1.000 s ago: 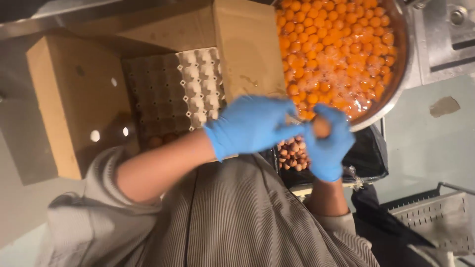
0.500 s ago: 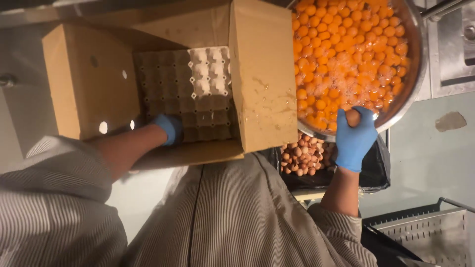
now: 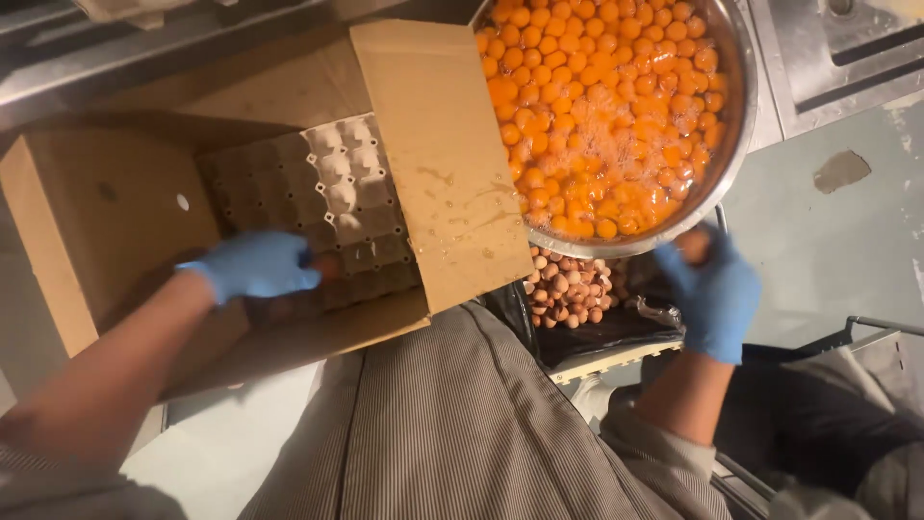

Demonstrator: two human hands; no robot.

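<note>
The blue-gloved left hand (image 3: 258,265) is curled around a brown egg (image 3: 330,266) on the grey pulp egg tray (image 3: 337,202) inside the open cardboard box (image 3: 106,207), while the gloved right hand (image 3: 714,289), its grip impossible to tell, is held beneath the round steel bowl (image 3: 736,116) of orange yolks (image 3: 602,106).

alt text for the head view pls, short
Seen from above, a person in blue gloves reaches the left hand into an open cardboard box of egg trays, while the right hand is at the rim of a large metal bowl full of egg yolks. A bin of eggshells sits below the bowl.
</note>
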